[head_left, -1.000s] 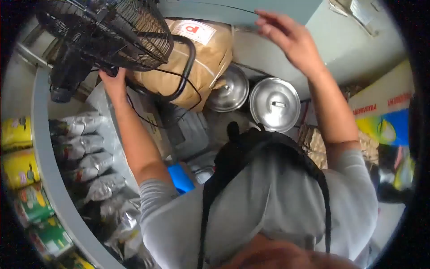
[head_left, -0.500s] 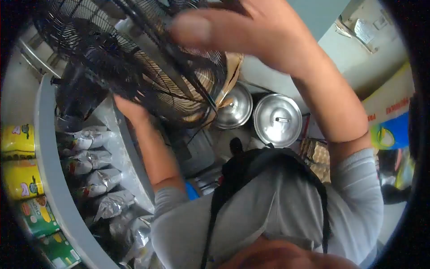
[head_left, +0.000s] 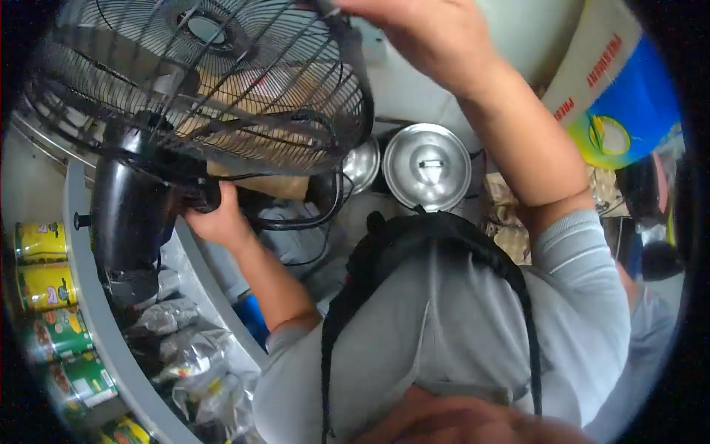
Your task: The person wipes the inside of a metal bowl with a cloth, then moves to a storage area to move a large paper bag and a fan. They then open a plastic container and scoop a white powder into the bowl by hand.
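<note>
A black electric fan (head_left: 296,96) with a round wire cage fills the upper left, its black motor housing (head_left: 127,214) hanging down beside the shelf. My left hand (head_left: 222,220) is closed around a black part below the cage, close to the housing. At the top edge, my right hand (head_left: 421,33) meets the cage's right rim with its fingertips; part of this hand lies outside the view. A black cord (head_left: 310,220) loops under the cage, to the right of my left hand.
A curved grey shelf edge (head_left: 111,348) runs down the left, with yellow and green cans (head_left: 46,287) outside it and silver packets (head_left: 196,351) inside. Lidded metal pots (head_left: 427,166) stand ahead. Egg trays (head_left: 506,222) and a blue-and-yellow printed sack (head_left: 629,103) are at right.
The fan has turned so its cage shows more broadly, and its housing sits lower. My right hand has moved up to the cage rim. The view has shifted right.
</note>
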